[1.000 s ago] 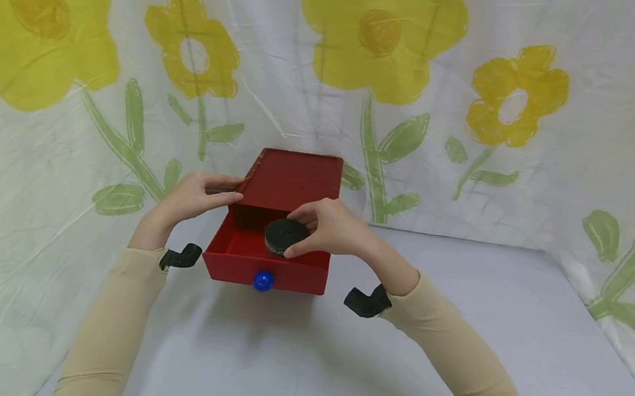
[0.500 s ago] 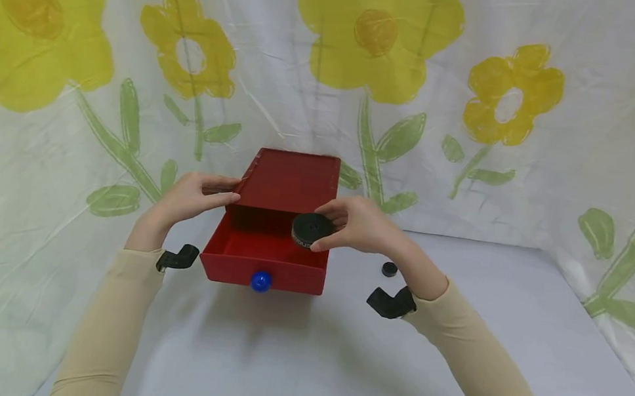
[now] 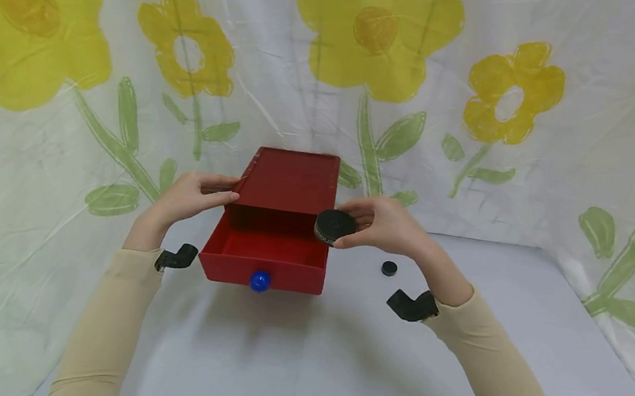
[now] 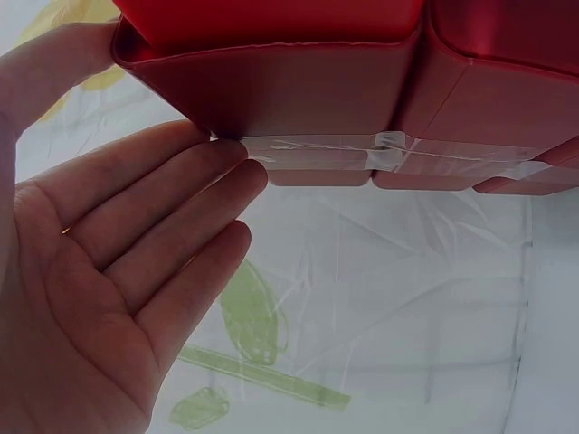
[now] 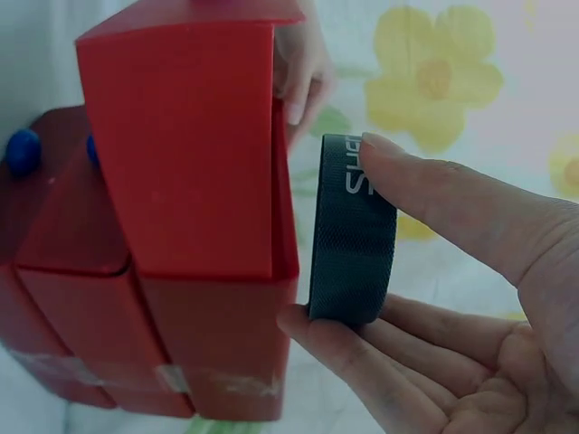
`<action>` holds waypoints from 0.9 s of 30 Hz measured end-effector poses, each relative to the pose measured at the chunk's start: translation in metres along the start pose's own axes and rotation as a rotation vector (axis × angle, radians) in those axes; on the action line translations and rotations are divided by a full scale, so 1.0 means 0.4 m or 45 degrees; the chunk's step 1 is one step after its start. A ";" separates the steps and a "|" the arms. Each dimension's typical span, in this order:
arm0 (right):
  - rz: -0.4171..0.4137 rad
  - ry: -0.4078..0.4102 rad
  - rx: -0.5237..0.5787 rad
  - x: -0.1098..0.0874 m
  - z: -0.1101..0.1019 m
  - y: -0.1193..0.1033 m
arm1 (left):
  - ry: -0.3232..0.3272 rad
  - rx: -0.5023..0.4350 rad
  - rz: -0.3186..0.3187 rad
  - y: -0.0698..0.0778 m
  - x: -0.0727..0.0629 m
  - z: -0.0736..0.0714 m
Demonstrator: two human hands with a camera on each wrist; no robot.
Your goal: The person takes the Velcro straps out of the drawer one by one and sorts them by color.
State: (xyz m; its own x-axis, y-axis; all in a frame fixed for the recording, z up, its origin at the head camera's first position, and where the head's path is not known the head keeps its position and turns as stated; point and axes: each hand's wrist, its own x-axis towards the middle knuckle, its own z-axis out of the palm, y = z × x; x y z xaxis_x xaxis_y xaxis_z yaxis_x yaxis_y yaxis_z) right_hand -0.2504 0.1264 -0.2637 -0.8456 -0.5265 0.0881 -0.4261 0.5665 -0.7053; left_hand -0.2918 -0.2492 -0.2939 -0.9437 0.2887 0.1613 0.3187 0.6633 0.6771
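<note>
A red drawer box (image 3: 295, 182) stands on the table with its top drawer (image 3: 264, 274) pulled out; a blue knob (image 3: 260, 281) sits on the drawer front. My right hand (image 3: 388, 225) pinches a dark roll of woven strap (image 3: 334, 227) between thumb and fingers, at the box's right side. Pale lettering shows on the roll (image 5: 353, 235) in the right wrist view. My left hand (image 3: 189, 199) rests its fingertips against the box's upper left edge. In the left wrist view those fingers (image 4: 172, 208) lie straight along the red side wall.
A small black disc (image 3: 389, 268) lies on the white table (image 3: 454, 347) right of the box. Behind hangs a white curtain (image 3: 275, 54) with yellow flowers. Clear tape (image 4: 317, 149) runs round the stacked drawer units. Black mounts sit on both wrists.
My right hand has lifted the strap roll out of the drawer and moved it right, past the drawer's side. The small disc has come into view. My left hand stays at the box.
</note>
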 end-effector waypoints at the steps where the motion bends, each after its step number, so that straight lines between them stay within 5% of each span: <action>1: 0.002 0.001 0.001 -0.003 -0.003 0.002 | 0.003 -0.002 0.004 -0.013 0.006 0.001; 27: 0.150 0.025 -0.017 -0.061 -0.033 0.145 | 0.001 -0.005 0.033 -0.022 0.008 0.001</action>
State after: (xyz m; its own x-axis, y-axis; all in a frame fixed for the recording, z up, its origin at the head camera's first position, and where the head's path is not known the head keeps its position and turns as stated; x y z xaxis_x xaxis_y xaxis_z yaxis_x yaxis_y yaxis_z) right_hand -0.2587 0.1806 -0.2976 -0.8961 -0.4434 0.0190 -0.3277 0.6322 -0.7021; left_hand -0.2976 -0.2538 -0.2996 -0.9352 0.3051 0.1796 0.3427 0.6530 0.6753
